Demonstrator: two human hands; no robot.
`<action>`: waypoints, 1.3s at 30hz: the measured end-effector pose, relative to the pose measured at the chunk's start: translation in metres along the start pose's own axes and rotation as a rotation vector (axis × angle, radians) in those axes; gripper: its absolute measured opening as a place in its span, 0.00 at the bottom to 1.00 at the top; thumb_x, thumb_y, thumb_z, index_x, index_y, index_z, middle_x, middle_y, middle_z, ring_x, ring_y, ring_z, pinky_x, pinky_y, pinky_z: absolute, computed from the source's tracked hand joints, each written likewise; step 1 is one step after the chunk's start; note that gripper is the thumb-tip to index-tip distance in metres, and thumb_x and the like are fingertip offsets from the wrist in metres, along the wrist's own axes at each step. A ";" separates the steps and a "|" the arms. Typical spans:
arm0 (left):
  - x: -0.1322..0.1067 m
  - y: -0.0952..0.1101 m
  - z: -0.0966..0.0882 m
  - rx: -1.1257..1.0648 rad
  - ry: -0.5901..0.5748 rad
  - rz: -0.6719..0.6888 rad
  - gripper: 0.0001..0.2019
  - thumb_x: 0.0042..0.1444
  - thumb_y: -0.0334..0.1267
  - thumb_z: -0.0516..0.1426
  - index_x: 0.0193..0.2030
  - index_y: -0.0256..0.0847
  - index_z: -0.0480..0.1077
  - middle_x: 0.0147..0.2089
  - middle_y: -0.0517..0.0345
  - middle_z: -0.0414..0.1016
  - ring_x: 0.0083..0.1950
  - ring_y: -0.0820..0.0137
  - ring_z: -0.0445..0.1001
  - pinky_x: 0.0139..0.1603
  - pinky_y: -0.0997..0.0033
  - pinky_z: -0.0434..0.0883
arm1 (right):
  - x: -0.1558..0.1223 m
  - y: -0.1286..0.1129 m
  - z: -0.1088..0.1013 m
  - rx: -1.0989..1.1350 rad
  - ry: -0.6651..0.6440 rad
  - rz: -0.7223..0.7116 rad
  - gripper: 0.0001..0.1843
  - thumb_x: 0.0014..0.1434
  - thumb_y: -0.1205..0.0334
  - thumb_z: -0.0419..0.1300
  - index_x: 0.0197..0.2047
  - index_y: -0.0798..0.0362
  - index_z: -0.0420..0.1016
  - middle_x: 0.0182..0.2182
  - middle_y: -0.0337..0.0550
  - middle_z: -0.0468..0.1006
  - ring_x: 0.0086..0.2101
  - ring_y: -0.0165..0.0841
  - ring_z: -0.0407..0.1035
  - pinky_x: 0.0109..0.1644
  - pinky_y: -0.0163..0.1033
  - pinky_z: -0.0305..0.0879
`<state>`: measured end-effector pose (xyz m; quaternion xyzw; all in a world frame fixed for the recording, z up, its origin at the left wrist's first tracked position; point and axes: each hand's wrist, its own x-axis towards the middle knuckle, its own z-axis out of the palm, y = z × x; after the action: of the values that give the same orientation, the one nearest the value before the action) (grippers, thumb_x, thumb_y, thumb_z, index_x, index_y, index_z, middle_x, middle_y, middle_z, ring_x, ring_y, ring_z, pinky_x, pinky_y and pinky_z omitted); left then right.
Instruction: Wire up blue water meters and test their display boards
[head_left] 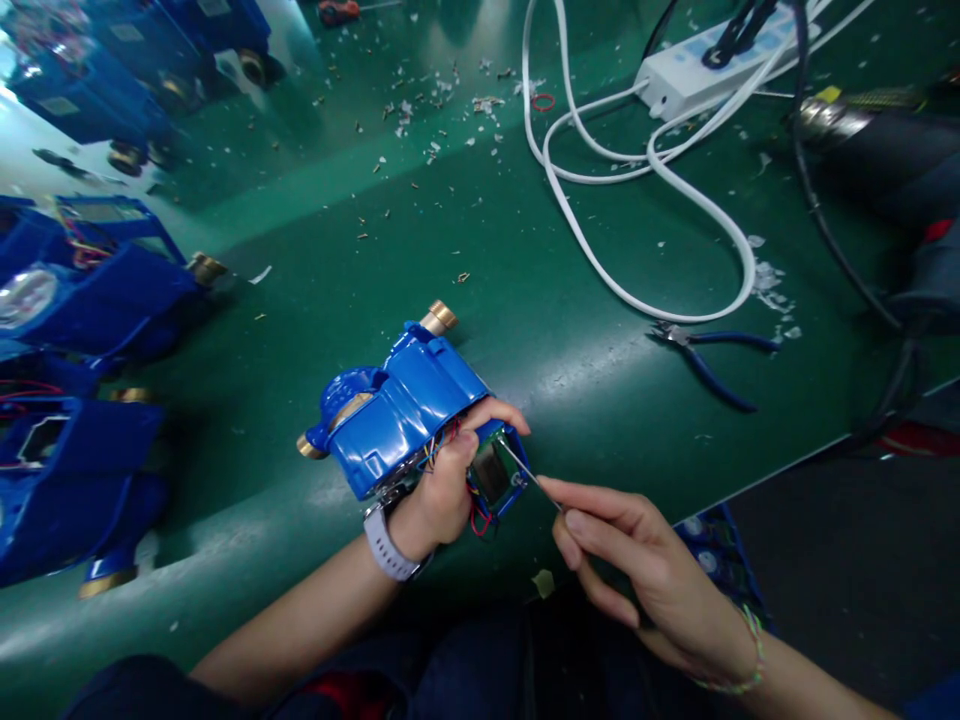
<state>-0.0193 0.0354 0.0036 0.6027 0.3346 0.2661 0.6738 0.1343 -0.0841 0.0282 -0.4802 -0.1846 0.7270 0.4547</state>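
A blue water meter [401, 405] with brass ends lies on the green table near its front edge, its housing open at the near end. My left hand [448, 478], with a white watch on the wrist, grips that open end, fingers curled over coloured wires and a small circuit board [493, 472]. My right hand [637, 565] pinches a thin metal tool [525, 470] between thumb and fingers. The tool's tip touches the board beside my left thumb.
Several more blue meters [82, 300] stand along the left side. Blue-handled pliers [712, 355] lie to the right. A white power strip [705, 60] with looping white cable sits at the back right, beside a dark heat gun [885, 160]. Small scraps litter the table [337, 200].
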 end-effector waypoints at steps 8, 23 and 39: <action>0.001 0.000 0.000 0.002 -0.013 0.034 0.23 0.62 0.52 0.39 0.42 0.42 0.70 0.37 0.55 0.69 0.37 0.65 0.67 0.36 0.67 0.64 | 0.007 0.010 -0.012 -1.226 0.152 -0.866 0.23 0.65 0.74 0.48 0.62 0.59 0.66 0.32 0.46 0.76 0.30 0.32 0.73 0.31 0.36 0.69; 0.002 0.000 0.004 -0.081 0.006 0.042 0.21 0.63 0.51 0.40 0.41 0.41 0.68 0.34 0.57 0.66 0.33 0.67 0.65 0.35 0.67 0.64 | 0.025 0.002 0.002 -1.280 0.066 -0.708 0.28 0.66 0.72 0.42 0.69 0.62 0.53 0.26 0.43 0.77 0.18 0.28 0.65 0.23 0.35 0.60; 0.003 -0.002 0.013 -0.114 0.154 0.050 0.22 0.62 0.53 0.42 0.39 0.40 0.69 0.32 0.58 0.65 0.31 0.68 0.63 0.31 0.68 0.61 | 0.022 0.021 0.045 -0.402 0.136 -0.240 0.30 0.71 0.56 0.41 0.72 0.55 0.45 0.13 0.27 0.59 0.12 0.25 0.53 0.16 0.28 0.56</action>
<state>-0.0079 0.0293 0.0014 0.5492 0.3545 0.3472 0.6724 0.0823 -0.0690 0.0234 -0.5834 -0.3501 0.5827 0.4445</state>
